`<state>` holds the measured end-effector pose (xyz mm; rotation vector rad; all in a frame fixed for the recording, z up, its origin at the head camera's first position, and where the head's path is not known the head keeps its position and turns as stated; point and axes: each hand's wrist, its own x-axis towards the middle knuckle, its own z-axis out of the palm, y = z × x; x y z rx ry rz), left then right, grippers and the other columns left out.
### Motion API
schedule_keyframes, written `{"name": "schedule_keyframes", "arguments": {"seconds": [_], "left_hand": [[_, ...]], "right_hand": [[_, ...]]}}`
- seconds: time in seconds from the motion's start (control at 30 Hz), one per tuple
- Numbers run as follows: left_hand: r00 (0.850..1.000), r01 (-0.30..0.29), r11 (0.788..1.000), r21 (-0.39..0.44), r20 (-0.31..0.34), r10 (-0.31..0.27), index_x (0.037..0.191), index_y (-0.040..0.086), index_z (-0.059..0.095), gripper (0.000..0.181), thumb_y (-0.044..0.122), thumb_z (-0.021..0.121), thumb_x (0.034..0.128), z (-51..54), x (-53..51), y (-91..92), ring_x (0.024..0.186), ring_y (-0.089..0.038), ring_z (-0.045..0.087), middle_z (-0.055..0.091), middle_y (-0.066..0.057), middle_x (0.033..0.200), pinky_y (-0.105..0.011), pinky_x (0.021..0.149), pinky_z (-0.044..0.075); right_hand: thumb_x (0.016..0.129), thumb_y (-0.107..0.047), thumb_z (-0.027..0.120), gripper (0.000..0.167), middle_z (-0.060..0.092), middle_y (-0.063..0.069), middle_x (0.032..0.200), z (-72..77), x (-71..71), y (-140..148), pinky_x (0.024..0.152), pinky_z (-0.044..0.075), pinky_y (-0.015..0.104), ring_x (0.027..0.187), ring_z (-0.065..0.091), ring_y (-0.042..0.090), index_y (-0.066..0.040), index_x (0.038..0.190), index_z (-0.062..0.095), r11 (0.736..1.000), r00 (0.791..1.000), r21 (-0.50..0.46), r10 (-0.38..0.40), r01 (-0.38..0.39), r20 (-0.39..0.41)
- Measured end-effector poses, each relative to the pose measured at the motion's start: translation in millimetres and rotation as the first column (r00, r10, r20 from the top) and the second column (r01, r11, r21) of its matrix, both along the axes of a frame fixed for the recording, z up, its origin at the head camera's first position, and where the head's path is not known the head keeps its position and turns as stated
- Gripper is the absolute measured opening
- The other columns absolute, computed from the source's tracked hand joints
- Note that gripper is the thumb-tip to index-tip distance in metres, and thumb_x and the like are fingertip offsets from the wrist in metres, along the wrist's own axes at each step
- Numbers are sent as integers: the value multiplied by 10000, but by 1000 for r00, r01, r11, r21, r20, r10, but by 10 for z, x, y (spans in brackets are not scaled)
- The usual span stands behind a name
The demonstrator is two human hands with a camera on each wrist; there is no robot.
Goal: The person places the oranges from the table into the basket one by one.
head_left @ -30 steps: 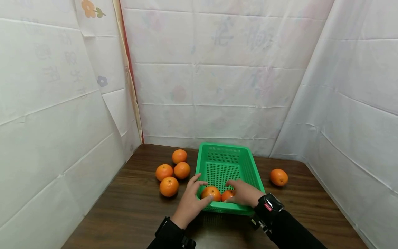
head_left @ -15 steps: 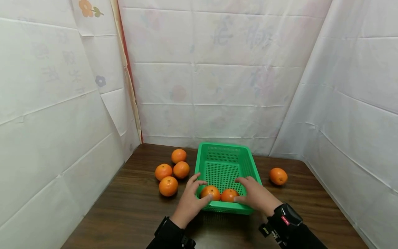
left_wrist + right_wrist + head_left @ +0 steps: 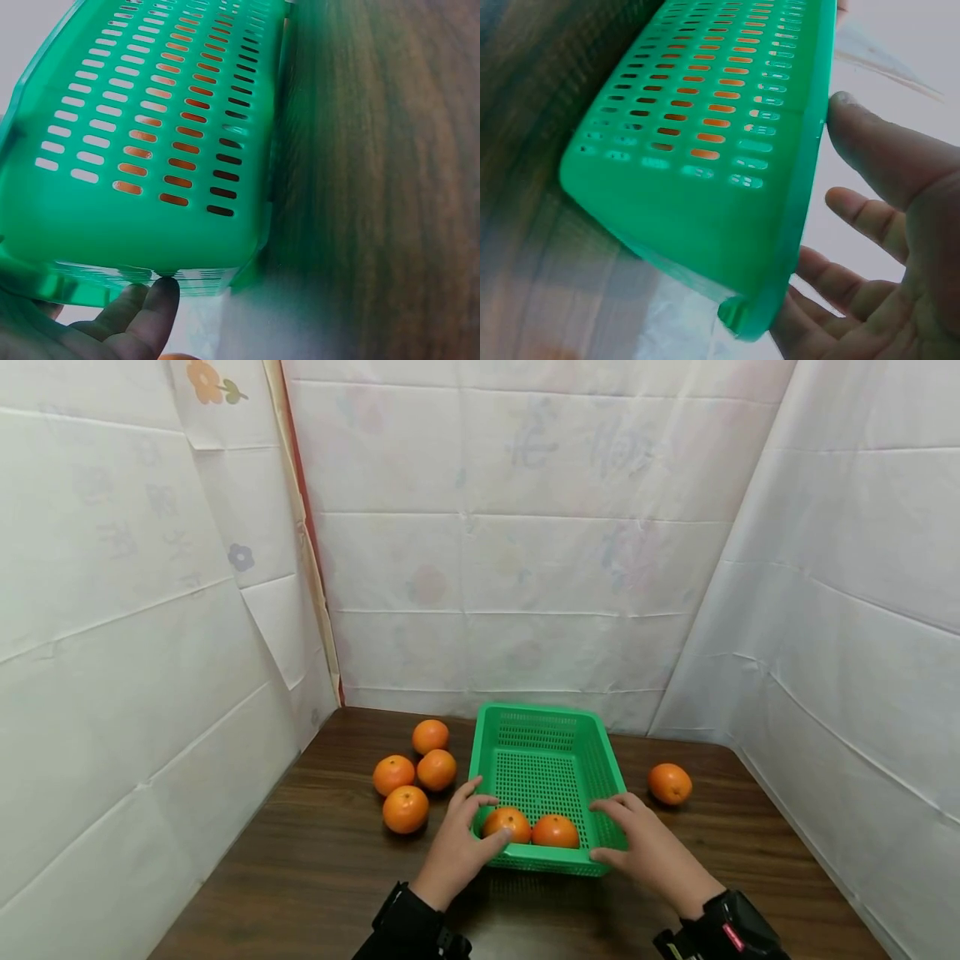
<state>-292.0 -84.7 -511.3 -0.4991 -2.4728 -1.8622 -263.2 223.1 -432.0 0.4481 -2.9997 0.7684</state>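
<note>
A green plastic basket point(image 3: 537, 777) with slotted walls stands on the brown table. Two mandarins lie side by side in its near end, a left mandarin point(image 3: 507, 823) and a right mandarin point(image 3: 555, 832). My left hand point(image 3: 459, 843) holds the basket's near left corner; in the left wrist view its fingertips point(image 3: 161, 296) touch the outer wall, while its thumb is hidden there. At the near right corner, my right hand point(image 3: 643, 843) has its fingers spread and relaxed around the rim, with nothing in its grasp. The right thumb point(image 3: 855, 124) is close to the rim.
Several mandarins point(image 3: 406, 809) are grouped on the table left of the basket. A single mandarin point(image 3: 670, 784) sits to its right. White sheets point(image 3: 495, 568) enclose the table point(image 3: 315, 860) at the back and both sides.
My right hand has let go of the right mandarin and drawn back rightward to the basket's near right corner. That mandarin now shows fully in the basket. My left hand stays in place.
</note>
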Motion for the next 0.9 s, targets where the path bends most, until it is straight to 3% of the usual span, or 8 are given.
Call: {"name": "schedule_keyframes", "arguments": {"seconds": [0.33,0.47,0.57,0.73,0.9], "left_hand": [[1000,2,1000,15,5,-3,1401,189,593,434,380,725,1034,-4,-6,23,1656,-436,139,168,-29,1789,-643,1328,324],[1000,1,1000,15,-2,-1,1399,173,594,430,364,724,1036,1,5,26,1651,-449,144,173,-50,1787,-652,1325,325],[1000,-1,1000,4,-3,1,1401,171,595,427,356,723,1037,-5,-1,25,1649,-455,149,175,-53,1787,-658,1320,331],[1000,-5,1000,-7,4,5,1404,190,595,424,361,723,1038,-5,-19,22,1655,-441,143,168,-35,1790,-645,1325,332],[1000,-14,1000,-4,0,14,1397,198,599,418,363,727,1035,1,-13,13,1655,-435,144,170,-36,1789,-644,1326,328]], "right_hand": [[884,-257,894,542,606,90,1357,-83,135,114,1034,631,541,1286,612,326,-196,1373,671,998,996,-50,-39,35,-81],[906,-254,874,492,577,168,1405,-174,204,145,985,628,575,1294,586,415,-159,1351,687,994,988,-83,-80,70,-130],[951,-243,833,454,505,242,1478,-270,266,151,932,639,549,1314,564,462,-133,1364,678,981,981,-151,-141,121,-130],[1026,-212,745,402,462,252,1518,-407,326,141,866,660,380,1279,609,374,-102,1401,652,940,967,-270,-241,210,-88],[1050,-204,712,402,473,223,1550,-490,335,145,910,696,430,1336,594,387,-68,1421,638,919,962,-322,-264,228,-72]]}}
